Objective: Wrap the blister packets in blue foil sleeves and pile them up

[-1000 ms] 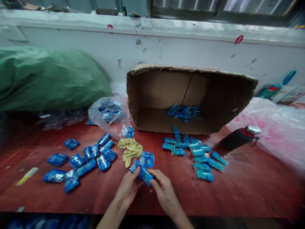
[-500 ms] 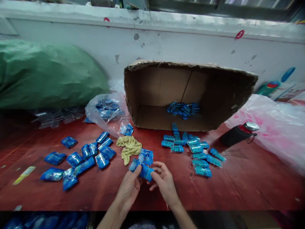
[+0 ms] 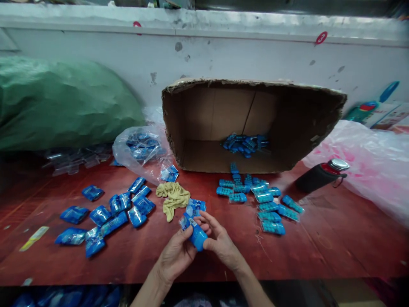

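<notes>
Above the table's front edge, my left hand (image 3: 177,251) pinches a small blue printed packet (image 3: 198,236) between thumb and fingers. The thumb and fingers of my right hand (image 3: 222,245) close on its near right end; the fingertips behind are partly hidden. Just beyond the hands lies a flat blue printed pouch (image 3: 195,207), beside a crumpled yellow-green cloth (image 3: 173,197). Several filled blue packets (image 3: 113,224) are spread to the left. On the right are several clear packs of blue beads with blue caps (image 3: 268,207).
A cardboard box (image 3: 220,113) lies on its side, open toward me, with more blue bead packs (image 3: 244,144) inside. Around stand a clear bag of blue pouches (image 3: 140,145), a large green sack (image 3: 70,104), a black-sleeved bottle (image 3: 319,175) and pinkish plastic sheeting (image 3: 373,162) on the red table (image 3: 303,251).
The packet has turned in my hands, its near end now pointing more toward me. My right fingers have come in behind it. The view has tilted slightly downward.
</notes>
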`<state>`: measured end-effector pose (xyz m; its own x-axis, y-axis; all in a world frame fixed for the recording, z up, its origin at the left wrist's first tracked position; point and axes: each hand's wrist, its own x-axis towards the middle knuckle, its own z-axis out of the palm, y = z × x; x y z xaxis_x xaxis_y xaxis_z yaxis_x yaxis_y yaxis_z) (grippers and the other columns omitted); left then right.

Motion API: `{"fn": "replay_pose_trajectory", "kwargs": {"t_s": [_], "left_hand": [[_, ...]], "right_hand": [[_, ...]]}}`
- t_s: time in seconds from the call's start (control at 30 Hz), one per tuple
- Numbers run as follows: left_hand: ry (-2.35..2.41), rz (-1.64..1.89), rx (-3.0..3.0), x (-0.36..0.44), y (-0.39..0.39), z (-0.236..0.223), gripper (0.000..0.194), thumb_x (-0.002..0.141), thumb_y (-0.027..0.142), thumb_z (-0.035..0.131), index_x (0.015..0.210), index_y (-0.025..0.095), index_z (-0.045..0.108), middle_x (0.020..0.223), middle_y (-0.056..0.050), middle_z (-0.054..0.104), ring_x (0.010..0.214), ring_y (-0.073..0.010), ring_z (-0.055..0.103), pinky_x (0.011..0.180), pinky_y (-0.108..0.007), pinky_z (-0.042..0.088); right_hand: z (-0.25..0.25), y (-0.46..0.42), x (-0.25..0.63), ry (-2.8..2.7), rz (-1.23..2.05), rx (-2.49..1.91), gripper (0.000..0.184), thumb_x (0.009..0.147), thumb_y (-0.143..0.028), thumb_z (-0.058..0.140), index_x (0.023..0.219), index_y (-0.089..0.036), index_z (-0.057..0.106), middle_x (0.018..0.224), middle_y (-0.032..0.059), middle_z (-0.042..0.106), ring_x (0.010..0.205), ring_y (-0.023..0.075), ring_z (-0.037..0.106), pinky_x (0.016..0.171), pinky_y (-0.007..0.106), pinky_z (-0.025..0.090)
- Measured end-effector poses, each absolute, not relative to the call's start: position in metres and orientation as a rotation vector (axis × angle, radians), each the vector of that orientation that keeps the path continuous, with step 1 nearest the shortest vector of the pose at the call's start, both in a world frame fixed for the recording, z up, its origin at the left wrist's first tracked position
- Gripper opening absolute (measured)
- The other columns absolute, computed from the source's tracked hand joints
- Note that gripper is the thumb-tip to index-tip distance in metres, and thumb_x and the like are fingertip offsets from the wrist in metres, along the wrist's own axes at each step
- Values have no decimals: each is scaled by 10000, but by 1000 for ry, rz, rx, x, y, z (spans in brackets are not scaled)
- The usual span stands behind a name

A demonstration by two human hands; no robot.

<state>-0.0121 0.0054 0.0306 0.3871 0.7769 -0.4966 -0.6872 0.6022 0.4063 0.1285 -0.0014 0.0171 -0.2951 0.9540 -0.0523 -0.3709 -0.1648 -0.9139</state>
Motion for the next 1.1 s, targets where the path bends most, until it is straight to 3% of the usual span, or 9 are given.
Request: {"fn": "replay_pose_trajectory", "kwargs": {"t_s": [0.3,0.5,0.63,0.87,1.1], "left_hand": [[734,915,98,1,-5,37,167,750,145,562,901,113,626,814,-92,698,835,-216,646,785,-346,505],[819,951,59,9,-8,38,174,761,166,551,921,138,612,768,-68,694,793,-205,653,771,-363,511],[776,934,92,7,-8,39,204,772,196,542,956,132,602,856,-95,693,817,-204,647,796,-369,494],[626,862,147,-4,-7,35,277,777,113,512,1047,129,574,956,-112,677,930,-210,612,874,-374,444],[694,976,106,12,-16,26,268,749,119,559,1013,151,592,863,-59,689,826,-173,637,875,-365,454]], "right_hand": [[23,0,133,-979,1686,-897,601,556,-121,694,1117,-282,554,1071,1,579,963,179,541,837,304,416],[22,-1,134,-995,1687,-901,548,594,-210,707,1117,-273,556,1039,18,585,914,177,556,796,301,439],[18,-1,135,-972,1680,-867,561,589,-246,721,1123,-271,550,1041,24,586,913,177,555,765,290,457],[13,2,133,-902,1736,-785,646,515,-156,747,1115,-288,547,1024,3,576,900,155,549,723,247,456],[13,-1,136,-922,1737,-735,567,602,-302,734,1133,-273,538,945,11,581,825,147,554,672,239,457]]}}
